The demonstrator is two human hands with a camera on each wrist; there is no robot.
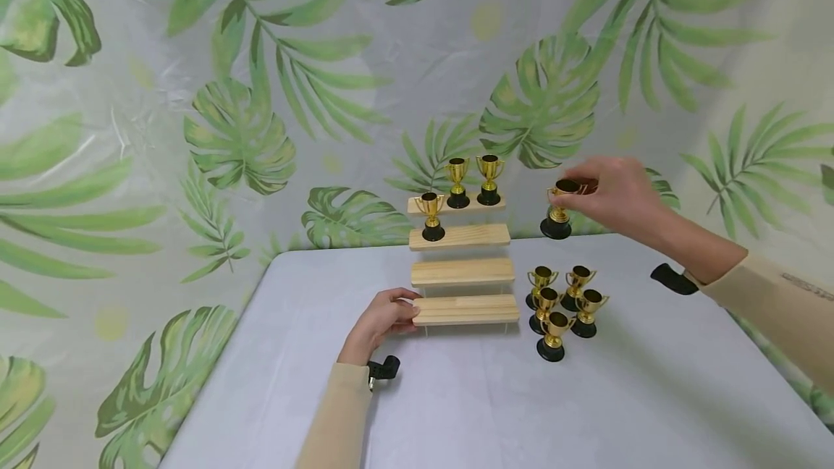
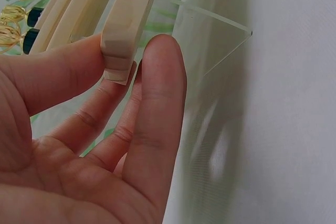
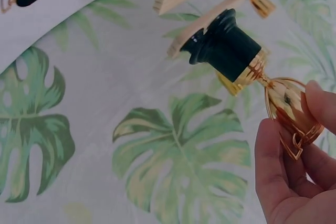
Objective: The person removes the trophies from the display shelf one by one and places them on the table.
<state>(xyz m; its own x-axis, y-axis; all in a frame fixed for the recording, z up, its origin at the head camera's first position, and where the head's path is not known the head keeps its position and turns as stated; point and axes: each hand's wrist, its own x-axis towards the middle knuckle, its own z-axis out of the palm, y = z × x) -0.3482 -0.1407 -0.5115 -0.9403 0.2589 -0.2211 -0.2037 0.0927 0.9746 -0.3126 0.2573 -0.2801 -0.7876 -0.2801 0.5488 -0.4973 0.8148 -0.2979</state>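
Nearest, left hand (image 1: 381, 320) rests on the white table (image 1: 456, 411) at the left end of the wooden step stand (image 1: 464, 270); fingers (image 2: 157, 93) and thumb pinch the end of the lowest step (image 1: 465, 309), seen close in the left wrist view, clear acrylic side panel (image 2: 210, 40) just beside the fingertips. Right of the stand, five gold trophy cups (image 1: 563, 302) with black bases stand upright in a tight cluster on the table, just beside the lowest step. Farther back, one trophy (image 1: 431, 214) stands on the second step from the top, left end; two more (image 1: 473, 179) sit side by side on the top step. Right hand (image 1: 615, 194) is raised above the table, right of the stand and clear of it, at about top-step height. It pinches the held trophy (image 1: 558, 210) by the cup rim and handle, thumb and fingertips (image 3: 278, 150) closed around the gold cup, black base (image 3: 223, 45) hanging free below the hand, roughly upright in the head view. Leaf-print backdrop (image 1: 260, 93) behind everything.
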